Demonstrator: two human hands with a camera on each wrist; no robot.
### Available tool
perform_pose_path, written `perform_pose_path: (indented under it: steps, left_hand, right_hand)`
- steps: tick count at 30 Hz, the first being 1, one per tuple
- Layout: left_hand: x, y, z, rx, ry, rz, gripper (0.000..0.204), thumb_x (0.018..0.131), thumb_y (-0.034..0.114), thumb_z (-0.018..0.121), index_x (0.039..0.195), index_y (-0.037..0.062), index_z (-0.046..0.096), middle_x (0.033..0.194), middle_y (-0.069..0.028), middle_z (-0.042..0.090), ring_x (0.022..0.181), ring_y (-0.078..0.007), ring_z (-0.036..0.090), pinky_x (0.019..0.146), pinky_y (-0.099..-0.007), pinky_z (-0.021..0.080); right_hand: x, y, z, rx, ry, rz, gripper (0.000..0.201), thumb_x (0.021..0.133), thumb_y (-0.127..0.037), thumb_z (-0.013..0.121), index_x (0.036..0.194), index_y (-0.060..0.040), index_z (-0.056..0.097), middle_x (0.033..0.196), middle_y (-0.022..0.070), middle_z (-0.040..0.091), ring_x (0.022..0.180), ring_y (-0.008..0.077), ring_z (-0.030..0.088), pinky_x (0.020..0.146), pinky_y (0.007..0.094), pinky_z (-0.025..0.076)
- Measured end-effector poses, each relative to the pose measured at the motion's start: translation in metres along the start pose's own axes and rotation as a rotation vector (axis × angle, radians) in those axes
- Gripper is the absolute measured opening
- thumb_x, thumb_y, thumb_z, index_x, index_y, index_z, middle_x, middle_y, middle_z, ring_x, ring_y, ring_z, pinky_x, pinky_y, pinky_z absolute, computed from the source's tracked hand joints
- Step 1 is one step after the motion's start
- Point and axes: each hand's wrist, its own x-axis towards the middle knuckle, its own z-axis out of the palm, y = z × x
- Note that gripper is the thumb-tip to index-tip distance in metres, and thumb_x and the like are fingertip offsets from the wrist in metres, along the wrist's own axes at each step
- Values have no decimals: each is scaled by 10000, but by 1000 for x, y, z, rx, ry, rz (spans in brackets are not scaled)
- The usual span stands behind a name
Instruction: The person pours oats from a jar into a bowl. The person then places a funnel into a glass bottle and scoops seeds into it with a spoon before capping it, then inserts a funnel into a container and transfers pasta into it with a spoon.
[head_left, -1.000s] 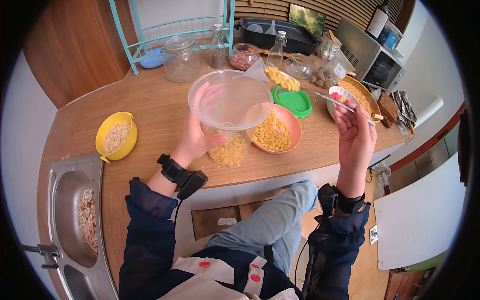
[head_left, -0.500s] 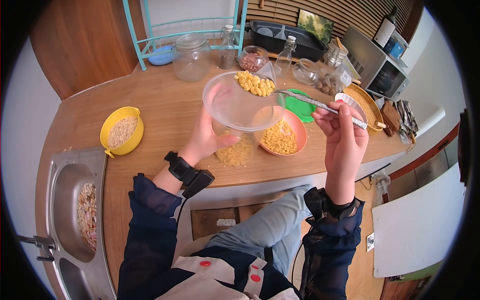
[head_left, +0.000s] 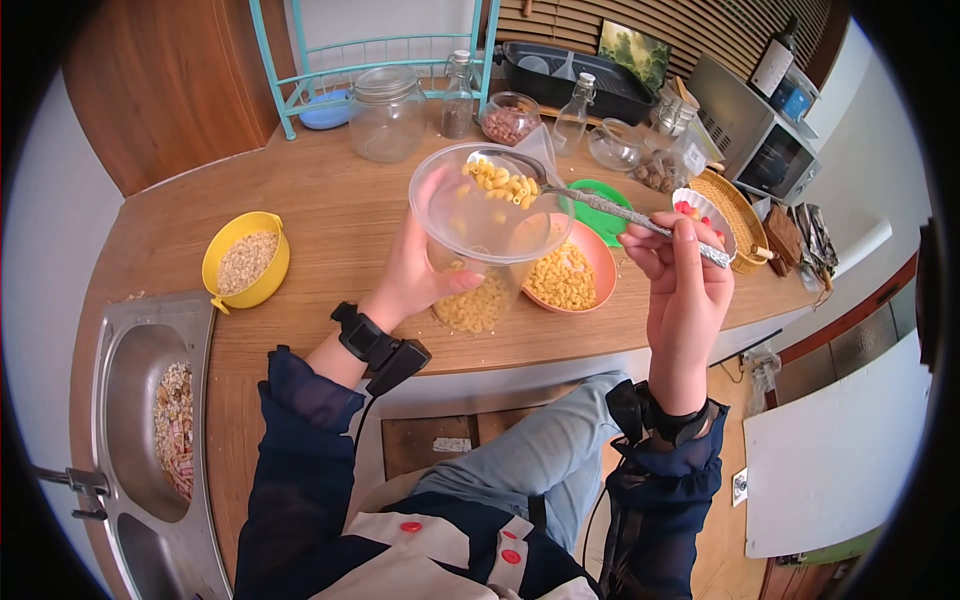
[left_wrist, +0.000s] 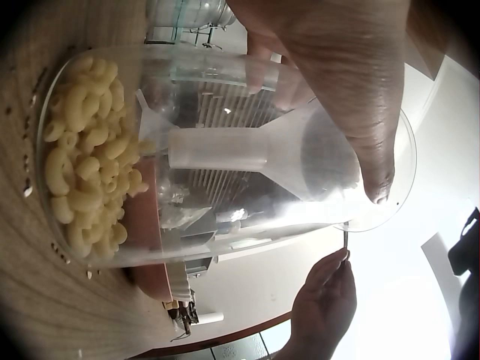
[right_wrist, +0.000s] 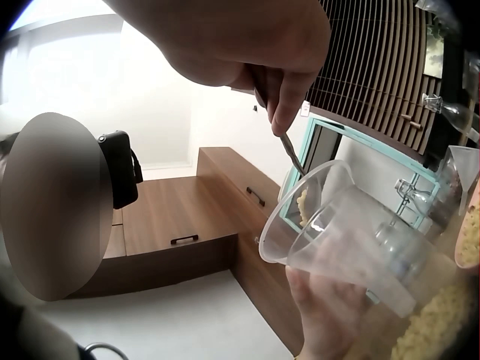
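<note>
My left hand [head_left: 415, 265] grips a clear container [left_wrist: 225, 251] around its upper part, thumb on the near side. Macaroni [left_wrist: 90, 165] lies in the container's bottom. A translucent funnel [right_wrist: 274, 232] sits in its mouth, wide rim up, spout pointing down inside. With my right hand [head_left: 685, 285] I pinch the patterned handle of a metal spoon [head_left: 625, 212]. The spoon's bowl is tilted over the funnel, with macaroni spilling from it. Just right of the container stands a pink bowl [head_left: 602, 262] of macaroni.
A yellow bowl [head_left: 278, 270] of oats stands left, near the sink [head_left: 200, 400]. Behind are a glass jar [head_left: 387, 125], bottles, a green lid [head_left: 597, 208] and a second funnel [head_left: 538, 145]. A white fluted bowl [head_left: 722, 215] and wicker tray [head_left: 748, 225] stand right.
My right hand has moved left, bringing the loaded spoon from beside the container to over the funnel. The spoon has tipped and its macaroni is sliding off.
</note>
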Motion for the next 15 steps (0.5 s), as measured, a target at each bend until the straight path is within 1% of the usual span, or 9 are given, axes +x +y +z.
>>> perform_pose_path:
  steps: [15]
  left_hand:
    - [2, 1, 0, 1, 3, 25, 1077, 563, 513, 730, 1313, 12, 141, 1278, -180, 331, 1193, -258, 342, 978, -367, 272]
  right_hand:
    - [-2, -5, 1, -21, 3, -28, 237, 900, -127, 411, 947, 81, 512, 845, 190, 590, 790, 251, 609, 714, 313, 517]
